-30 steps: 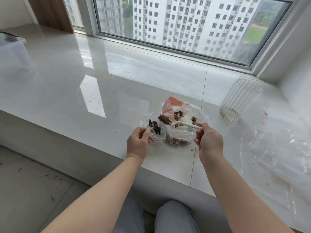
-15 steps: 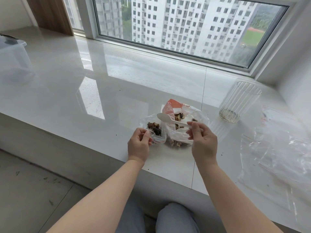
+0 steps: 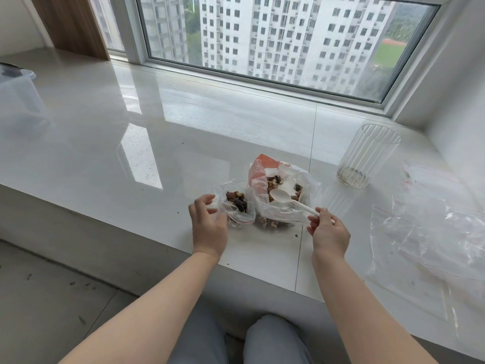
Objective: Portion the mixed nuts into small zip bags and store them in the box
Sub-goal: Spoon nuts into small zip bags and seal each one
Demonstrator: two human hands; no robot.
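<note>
Presently, left hand [image 3: 208,227] holds the small clear zip bag [image 3: 236,206] with an open grip, steadying its mouth; right hand [image 3: 329,232] pinches the white plastic spoon [image 3: 291,200], bowl resting empty in the large clear nut bag [image 3: 283,195], presumably for another scoop.

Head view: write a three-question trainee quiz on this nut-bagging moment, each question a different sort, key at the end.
1. True or false: the white plastic spoon carries a heap of nuts.
2. Multiple choice: the ribbed clear glass stands (a) left of the small zip bag, (b) to the right of and beyond the big nut bag, (c) inside the translucent box.
3. Fill in: the right hand pinches the spoon by its ____.

Key
1. False: its bowl looks empty, resting in the big bag's mouth.
2. b
3. handle; the left hand is at the small bag's near side, fingers loosely spread.
</note>
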